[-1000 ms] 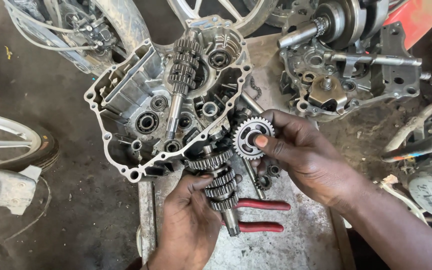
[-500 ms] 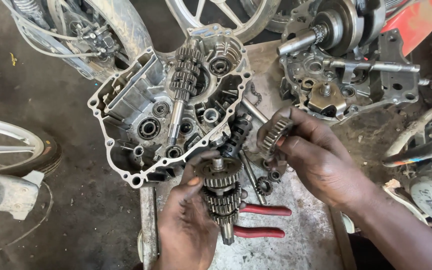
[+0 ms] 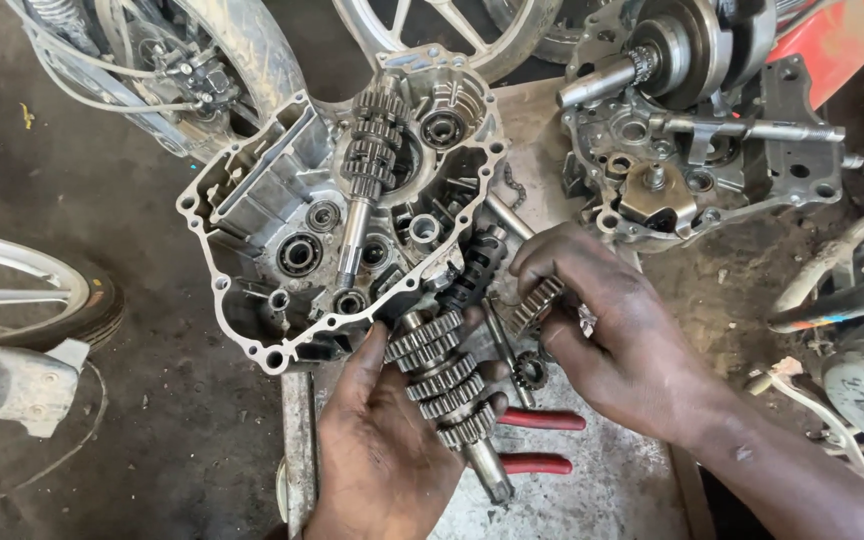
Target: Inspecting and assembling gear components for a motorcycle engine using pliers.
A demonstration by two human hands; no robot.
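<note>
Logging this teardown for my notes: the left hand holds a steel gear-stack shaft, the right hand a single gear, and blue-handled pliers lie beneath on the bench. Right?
Not quite: the head view shows the pliers have red handles. The left hand does hold the steel gear-stack shaft, the right hand a single gear.

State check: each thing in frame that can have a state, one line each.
Left hand: gripping the stacked steel gear shaft.
Right hand: pinching a single toothed steel gear, held edge-on.
Silver aluminium crankcase half: open, with a second gear shaft seated in it.
Other grey crankcase half: separated, lying apart to the right.
Red-handled pliers: lying on the bench, unused.
</note>
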